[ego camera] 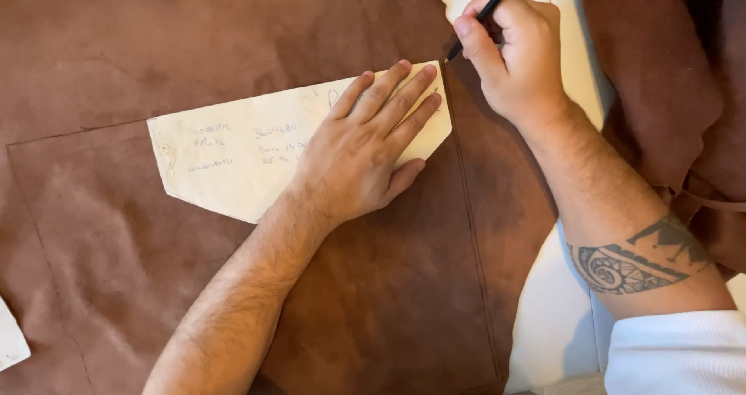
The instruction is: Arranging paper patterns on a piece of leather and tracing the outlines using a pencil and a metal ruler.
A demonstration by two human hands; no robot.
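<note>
Left hand lies flat, fingers spread, palm down on the paper pattern, centre of frame; it grips nothing, just presses. Right hand, upper right, is closed round a black pencil in a writing grip, tip touching the leather at the pattern's upper right corner.

Pattern: cream card or stiff paper, flat, w/ straight edges and clipped corners, faint handwriting on it. We judge it light and prone to sliding on the nap, so it wants weight from above, not a pinch at the edge. Pressing near the corner being traced looks right.

Brown suede hide fills the left and centre of frame. Matte, velvety nap, mottled where the pile lies in diff. directions. We'd call it soft, limp, fairly heavy for a sheet; likely to drag and wrinkle if pulled by one edge. Thin dark lines already run on it: one down the right of centre, one along the left.

White table surface shows lower right, smooth and hard. More brown hide bunched at upper right edge. Another pale paper piece sits at lower left edge, mostly cut off. White sleeve at lower right corner.
</note>
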